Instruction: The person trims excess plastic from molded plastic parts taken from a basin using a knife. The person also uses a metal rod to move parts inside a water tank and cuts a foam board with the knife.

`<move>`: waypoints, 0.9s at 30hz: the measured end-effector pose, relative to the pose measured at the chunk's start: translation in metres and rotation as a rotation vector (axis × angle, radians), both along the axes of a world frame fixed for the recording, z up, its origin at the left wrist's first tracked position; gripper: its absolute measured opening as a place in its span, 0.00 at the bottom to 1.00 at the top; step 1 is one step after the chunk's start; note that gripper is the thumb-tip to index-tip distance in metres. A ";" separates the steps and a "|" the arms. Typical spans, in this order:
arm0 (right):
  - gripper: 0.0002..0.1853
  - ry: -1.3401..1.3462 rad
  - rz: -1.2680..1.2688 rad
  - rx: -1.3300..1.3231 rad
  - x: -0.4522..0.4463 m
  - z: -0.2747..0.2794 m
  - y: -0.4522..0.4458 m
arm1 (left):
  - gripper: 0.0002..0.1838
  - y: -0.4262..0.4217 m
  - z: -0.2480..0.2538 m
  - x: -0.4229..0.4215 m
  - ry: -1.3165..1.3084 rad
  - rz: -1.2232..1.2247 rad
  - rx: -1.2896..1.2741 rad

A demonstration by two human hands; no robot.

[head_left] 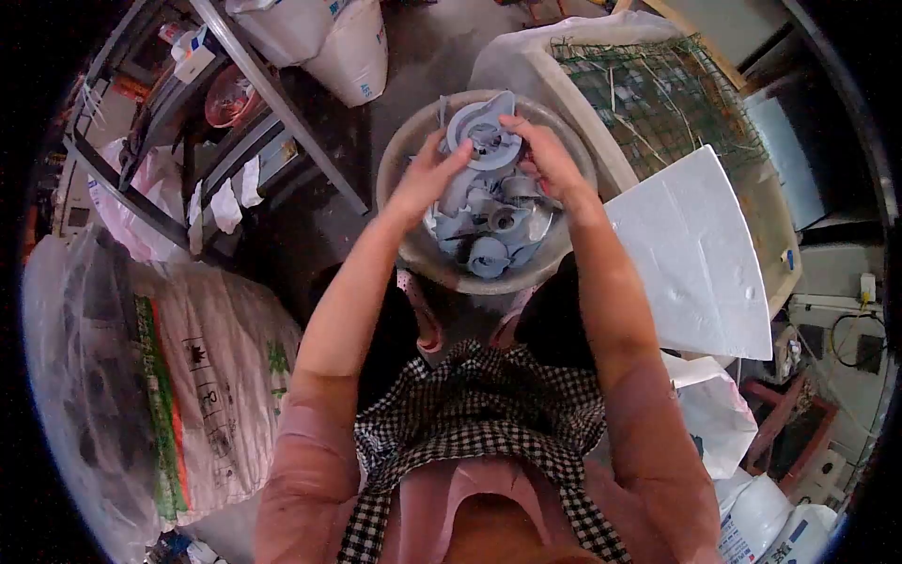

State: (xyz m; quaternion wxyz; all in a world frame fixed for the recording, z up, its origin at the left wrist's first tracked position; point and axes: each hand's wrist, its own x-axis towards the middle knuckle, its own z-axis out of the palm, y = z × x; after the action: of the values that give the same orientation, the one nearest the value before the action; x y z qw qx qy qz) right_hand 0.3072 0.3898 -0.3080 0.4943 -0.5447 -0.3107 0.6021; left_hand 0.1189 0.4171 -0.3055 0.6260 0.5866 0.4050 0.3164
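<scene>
Over the far part of a wide round basin, both my hands hold one round grey plastic part with a raised rim and a hollow middle. My left hand grips its left side, the thumb on the near rim. On its right side is my right hand, with the thumb and index finger at the rim and the other fingers curled below. Several similar grey parts lie in the basin beneath, some with cup-like centres and curved flaps.
A metal frame rack and white sacks stand at the upper left. Large woven sacks lie at the left. To the right are a white foam board and a pale tub with green netting.
</scene>
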 end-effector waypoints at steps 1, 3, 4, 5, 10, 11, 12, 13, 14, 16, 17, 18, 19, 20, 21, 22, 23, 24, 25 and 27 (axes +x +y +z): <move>0.21 -0.006 -0.001 0.003 -0.003 0.000 0.001 | 0.34 -0.009 0.003 0.007 -0.155 0.029 -0.134; 0.24 -0.181 -0.041 -0.001 -0.011 0.002 -0.001 | 0.33 -0.018 0.006 0.014 -0.172 0.093 -0.105; 0.24 -0.183 -0.036 -0.003 -0.012 0.004 -0.004 | 0.29 -0.020 0.006 0.013 -0.102 0.116 -0.167; 0.25 -0.141 -0.081 0.021 -0.015 0.010 -0.005 | 0.26 -0.020 0.007 0.012 -0.031 0.140 -0.226; 0.24 -0.512 -0.090 0.300 0.002 -0.010 0.004 | 0.37 0.000 0.024 -0.004 -0.453 0.161 -0.598; 0.24 -0.516 -0.084 0.305 -0.003 -0.006 0.003 | 0.37 0.003 0.027 -0.007 -0.460 0.165 -0.594; 0.23 -0.619 -0.034 0.347 -0.010 -0.004 -0.001 | 0.37 0.004 0.030 -0.012 -0.486 0.120 -0.603; 0.22 -0.720 0.015 0.385 -0.017 -0.002 -0.006 | 0.37 0.006 0.031 -0.016 -0.509 0.075 -0.612; 0.17 -0.674 -0.011 0.338 -0.026 0.002 -0.011 | 0.36 0.006 0.030 -0.021 -0.515 -0.022 -0.666; 0.16 -0.765 -0.018 0.413 -0.032 0.002 -0.015 | 0.35 0.000 0.029 -0.021 -0.494 -0.072 -0.629; 0.14 -0.852 -0.027 0.489 -0.031 0.000 -0.015 | 0.34 -0.005 0.031 -0.019 -0.469 -0.124 -0.592; 0.11 -0.959 -0.068 0.762 -0.030 -0.003 -0.014 | 0.34 -0.008 0.034 -0.015 -0.459 -0.183 -0.535; 0.11 -0.967 -0.060 0.765 -0.029 -0.005 -0.015 | 0.34 -0.013 0.038 -0.013 -0.470 -0.181 -0.533; 0.11 -0.970 -0.094 0.757 -0.034 0.002 -0.019 | 0.34 -0.018 0.048 -0.011 -0.447 -0.134 -0.486; 0.11 -0.972 -0.129 0.749 -0.036 0.007 -0.021 | 0.34 -0.018 0.050 -0.011 -0.434 -0.117 -0.463; 0.11 -0.978 -0.121 0.753 -0.033 0.003 -0.020 | 0.34 -0.019 0.052 -0.012 -0.420 -0.100 -0.439; 0.11 -1.011 -0.098 0.780 -0.030 -0.003 -0.019 | 0.34 -0.019 0.050 -0.013 -0.430 -0.096 -0.438; 0.11 -1.043 -0.075 0.808 -0.027 -0.008 -0.017 | 0.35 -0.018 0.046 -0.015 -0.429 -0.131 -0.457; 0.11 -1.048 -0.066 0.813 -0.024 -0.013 -0.015 | 0.35 -0.018 0.044 -0.016 -0.428 -0.167 -0.476; 0.12 -1.021 -0.023 0.924 -0.024 -0.009 -0.012 | 0.36 -0.018 0.043 -0.016 -0.436 -0.165 -0.518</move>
State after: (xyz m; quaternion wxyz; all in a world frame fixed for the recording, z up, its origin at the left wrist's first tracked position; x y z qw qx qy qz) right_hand 0.2836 0.3782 -0.3170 0.4738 -0.4969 -0.7236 0.0707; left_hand 0.1034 0.3986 -0.2620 0.8493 0.3576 0.2798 0.2693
